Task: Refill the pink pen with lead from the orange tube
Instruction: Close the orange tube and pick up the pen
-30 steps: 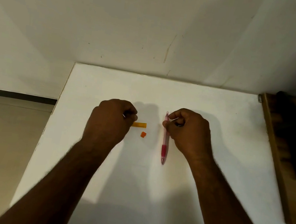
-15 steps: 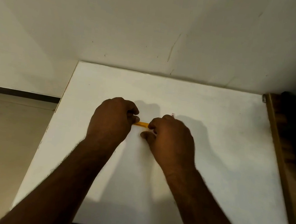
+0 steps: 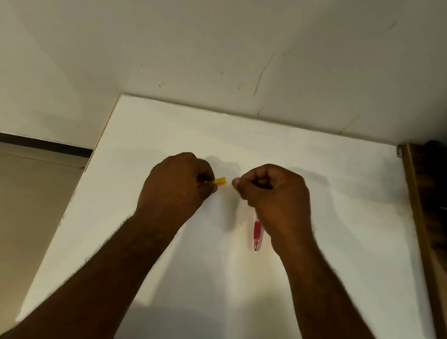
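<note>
Your left hand (image 3: 177, 189) pinches the orange tube (image 3: 220, 181) mid-counter (image 3: 328, 183); your right hand (image 3: 273, 195) is curled closed, perhaps on a lead, above the pink pen (image 3: 257, 235). Lead snaps easily: grip lightly.

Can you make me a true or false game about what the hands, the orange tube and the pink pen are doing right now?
1. The left hand holds the orange tube. True.
2. The pink pen is standing upright on the white table. False: it lies flat, its upper part hidden under the right hand.
3. The right hand is spread open, flat on the table. False: its fingers are curled, thumb and fingertip pinched together; whether they pinch anything is too small to tell.
4. The tube's free end points toward the right hand. True.
5. The two hands are touching. False: a gap of bare table shows between them.
</note>
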